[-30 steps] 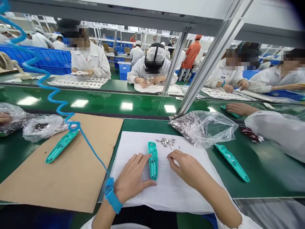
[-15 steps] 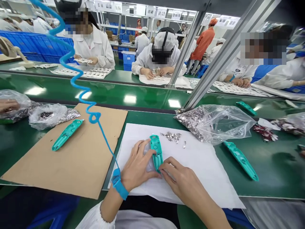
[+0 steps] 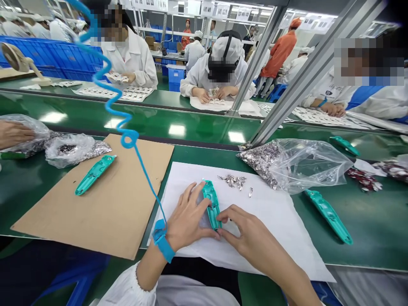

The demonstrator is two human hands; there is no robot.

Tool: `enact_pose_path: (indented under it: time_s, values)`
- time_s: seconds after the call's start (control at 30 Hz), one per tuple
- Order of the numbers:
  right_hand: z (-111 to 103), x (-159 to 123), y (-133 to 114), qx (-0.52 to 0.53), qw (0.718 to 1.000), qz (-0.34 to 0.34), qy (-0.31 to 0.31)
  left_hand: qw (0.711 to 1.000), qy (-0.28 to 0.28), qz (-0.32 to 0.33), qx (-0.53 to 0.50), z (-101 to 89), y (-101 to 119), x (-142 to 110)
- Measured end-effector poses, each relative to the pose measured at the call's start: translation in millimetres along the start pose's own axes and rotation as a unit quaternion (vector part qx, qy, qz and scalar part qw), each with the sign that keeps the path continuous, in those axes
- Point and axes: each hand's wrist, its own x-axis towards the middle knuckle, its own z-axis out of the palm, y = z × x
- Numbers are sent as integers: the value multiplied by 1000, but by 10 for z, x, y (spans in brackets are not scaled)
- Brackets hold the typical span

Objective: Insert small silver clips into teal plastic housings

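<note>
On a white sheet (image 3: 270, 225) lies a teal plastic shell (image 3: 210, 191), long and hollow, with its moulded inside facing up. My left hand (image 3: 185, 219) grips it from the left, fingers along its upper part and thumb by its lower end. The thumb and forefinger of my right hand (image 3: 250, 231) close on the shell's lower right edge; any small part between them is hidden. Just beyond the shell is a scatter of small metal pieces (image 3: 236, 182). A blue wrist strap (image 3: 163, 241) with a coiled cord is on my left wrist.
More teal shells lie on brown cardboard (image 3: 127, 204) at left and on the green table (image 3: 360, 212) at right. A clear bag of metal pieces (image 3: 264, 161) sits behind the sheet. The coiled cord (image 3: 129, 138) hangs across the left. Co-workers sit across the green bench; another person's hand (image 3: 14, 134) is far left.
The view has shifted slightly, moving the scene a little to the right. My right thumb and forefinger have parted somewhat at the shell's lower end. My left hand keeps its grip.
</note>
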Motion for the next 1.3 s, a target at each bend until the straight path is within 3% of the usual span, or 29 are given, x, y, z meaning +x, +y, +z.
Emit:
enact_pose_path:
  time_s: [0.27,0.37,0.43,0.5,0.6,0.63,0.7,0.93,1.3]
  values:
    - [-31,-39,6,68,997,45,17,998,-58,16,2,-104,-79,-36]
    - [18,-62,40,88,995,47,9,998,-51,35,-3,-102,-113,-52]
    - [28,-58,76,153,986,59,39,998,-40,47,-2,-93,-120,-58]
    - [7,-24,91,289,951,60,96,998,-35,56,3,-81,-122,-57]
    - [-61,93,19,522,835,27,174,997,-34,71,12,-57,-129,-46]
    - [-80,145,-27,570,800,15,188,996,-34,77,14,-47,-134,-41]
    - [-95,258,-129,613,764,1,201,995,-32,90,15,-24,-149,-30]
    - [47,553,-317,639,746,-10,190,995,-12,102,13,8,-166,-3]
    - [235,605,-296,625,752,-18,209,996,8,87,31,39,-164,-18]
